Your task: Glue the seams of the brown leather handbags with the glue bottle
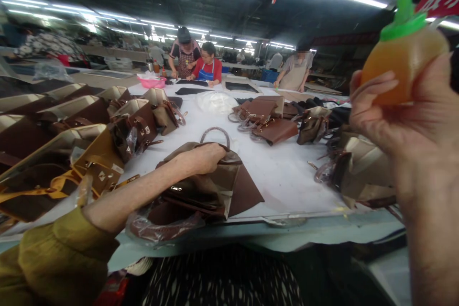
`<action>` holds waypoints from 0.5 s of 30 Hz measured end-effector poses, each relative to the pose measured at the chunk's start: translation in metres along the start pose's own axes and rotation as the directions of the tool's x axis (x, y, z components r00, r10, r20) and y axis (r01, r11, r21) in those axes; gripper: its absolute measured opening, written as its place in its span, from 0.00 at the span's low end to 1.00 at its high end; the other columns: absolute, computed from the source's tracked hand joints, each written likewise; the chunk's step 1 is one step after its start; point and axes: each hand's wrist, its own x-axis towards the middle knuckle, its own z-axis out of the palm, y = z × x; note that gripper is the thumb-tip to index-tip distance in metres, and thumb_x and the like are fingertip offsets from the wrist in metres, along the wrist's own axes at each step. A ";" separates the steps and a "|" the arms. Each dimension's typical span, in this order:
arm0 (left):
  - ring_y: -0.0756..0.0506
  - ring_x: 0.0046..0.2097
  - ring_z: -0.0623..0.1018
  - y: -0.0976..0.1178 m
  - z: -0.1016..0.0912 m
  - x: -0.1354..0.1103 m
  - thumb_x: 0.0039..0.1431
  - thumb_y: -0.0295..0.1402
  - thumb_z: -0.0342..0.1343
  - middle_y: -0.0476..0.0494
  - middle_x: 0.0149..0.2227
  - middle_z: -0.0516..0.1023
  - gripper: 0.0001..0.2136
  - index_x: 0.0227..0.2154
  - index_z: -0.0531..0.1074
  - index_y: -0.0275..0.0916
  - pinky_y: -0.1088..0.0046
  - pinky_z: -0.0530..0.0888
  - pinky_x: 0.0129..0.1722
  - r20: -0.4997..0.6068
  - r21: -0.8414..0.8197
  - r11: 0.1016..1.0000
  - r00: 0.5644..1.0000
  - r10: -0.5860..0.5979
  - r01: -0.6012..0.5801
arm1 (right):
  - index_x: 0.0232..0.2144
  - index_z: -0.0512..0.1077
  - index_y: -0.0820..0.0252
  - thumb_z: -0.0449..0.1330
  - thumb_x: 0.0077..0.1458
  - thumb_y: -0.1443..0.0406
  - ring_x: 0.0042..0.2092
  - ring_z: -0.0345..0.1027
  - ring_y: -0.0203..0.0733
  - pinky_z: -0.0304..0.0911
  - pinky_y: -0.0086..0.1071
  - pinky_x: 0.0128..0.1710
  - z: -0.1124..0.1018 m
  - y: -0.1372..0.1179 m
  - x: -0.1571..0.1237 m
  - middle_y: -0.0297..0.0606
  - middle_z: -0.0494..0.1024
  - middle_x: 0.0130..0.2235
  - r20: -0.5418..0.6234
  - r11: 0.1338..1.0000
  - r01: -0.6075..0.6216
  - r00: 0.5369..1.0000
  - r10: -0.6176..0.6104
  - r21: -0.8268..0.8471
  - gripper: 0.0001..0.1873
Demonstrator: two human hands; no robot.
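A brown handbag (245, 191) lies on the white-topped table in front of me, one plastic-wrapped handle towards me and another at its far side. My left hand (212, 157) is closed on the bag's upper edge, its fingertips hidden behind the material. Raised high at the right, my right hand (423, 110) is wrapped round a squeeze bottle (403, 64) of amber liquid. The bottle has a green collar and a green nozzle that points up. It is well apart from the bag.
Rows of open brown handbags (79, 110) stand on the left, with a mustard-trimmed bag (102, 165) nearest. More brown bags (274, 129) lie at the right. Beyond are a pink basin (151, 82), a clear plastic bundle (218, 103) and several people working at the table's far side.
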 end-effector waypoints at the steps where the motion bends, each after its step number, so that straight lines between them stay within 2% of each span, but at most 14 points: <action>1: 0.44 0.38 0.76 -0.001 0.002 -0.002 0.48 0.21 0.47 0.38 0.36 0.77 0.11 0.33 0.71 0.34 0.72 0.70 0.36 -0.010 -0.005 1.000 1.000 0.008 -0.008 | 0.25 0.75 0.61 0.49 0.56 0.63 0.32 0.67 0.24 0.54 0.21 0.21 -0.008 0.007 -0.003 0.35 0.69 0.53 -0.004 0.990 -0.086 0.996 0.087 0.112 0.17; 2: 0.44 0.39 0.76 -0.002 0.003 -0.004 0.47 0.20 0.47 0.39 0.37 0.77 0.12 0.33 0.71 0.34 0.72 0.70 0.37 -0.017 -0.015 1.000 1.000 0.011 -0.011 | 0.31 0.76 0.59 0.54 0.56 0.63 0.31 0.67 0.24 0.57 0.19 0.23 -0.018 0.015 -0.005 0.36 0.71 0.52 -0.025 0.972 -0.155 0.986 0.162 0.178 0.11; 3: 0.45 0.39 0.76 -0.004 0.003 -0.006 0.47 0.20 0.47 0.39 0.37 0.77 0.12 0.34 0.71 0.35 0.73 0.70 0.37 -0.022 -0.029 1.000 1.000 0.010 -0.011 | 0.37 0.75 0.59 0.59 0.54 0.62 0.31 0.68 0.25 0.60 0.17 0.26 -0.031 0.025 -0.008 0.39 0.73 0.49 -0.052 0.965 -0.154 0.984 0.169 0.211 0.09; 5: 0.45 0.39 0.75 -0.009 0.001 -0.011 0.47 0.21 0.48 0.41 0.37 0.76 0.12 0.34 0.70 0.36 0.74 0.69 0.36 -0.033 -0.061 0.998 0.999 0.005 -0.006 | 0.43 0.73 0.63 0.64 0.51 0.60 0.28 0.67 0.27 0.64 0.16 0.28 -0.063 0.045 -0.014 0.46 0.75 0.42 -0.104 0.953 -0.205 0.967 0.232 0.221 0.18; 7: 0.46 0.37 0.75 -0.016 -0.008 -0.015 0.47 0.22 0.48 0.44 0.36 0.76 0.12 0.35 0.70 0.38 0.75 0.68 0.33 -0.033 -0.079 0.997 0.999 -0.011 0.008 | 0.44 0.72 0.68 0.65 0.50 0.61 0.26 0.66 0.29 0.65 0.16 0.23 -0.099 0.063 -0.020 0.49 0.75 0.37 -0.158 0.939 -0.255 0.942 0.295 0.230 0.21; 10: 0.48 0.31 0.73 -0.025 -0.032 -0.021 0.48 0.25 0.51 0.49 0.31 0.74 0.10 0.34 0.70 0.39 0.77 0.65 0.27 -0.014 -0.071 0.996 0.999 -0.051 0.050 | 0.48 0.69 0.67 0.73 0.34 0.66 0.26 0.65 0.32 0.68 0.20 0.22 -0.147 0.082 -0.030 0.49 0.75 0.39 -0.081 0.892 -0.400 0.902 0.424 0.212 0.36; 12: 0.50 0.29 0.72 -0.026 -0.051 -0.024 0.48 0.24 0.52 0.50 0.29 0.74 0.09 0.34 0.70 0.38 0.79 0.64 0.26 -0.025 -0.030 0.997 0.997 -0.075 0.074 | 0.49 0.68 0.66 0.73 0.32 0.66 0.26 0.65 0.33 0.69 0.20 0.21 -0.169 0.087 -0.037 0.48 0.74 0.39 -0.138 0.896 -0.396 0.894 0.426 0.199 0.38; 15: 0.52 0.33 0.72 -0.016 -0.072 -0.027 0.51 0.19 0.48 0.50 0.32 0.75 0.12 0.37 0.70 0.35 0.80 0.66 0.32 -0.120 0.064 0.997 0.992 -0.028 0.035 | 0.50 0.68 0.64 0.69 0.37 0.67 0.26 0.64 0.33 0.69 0.21 0.21 -0.183 0.090 -0.045 0.47 0.74 0.40 -0.204 0.904 -0.366 0.889 0.410 0.223 0.34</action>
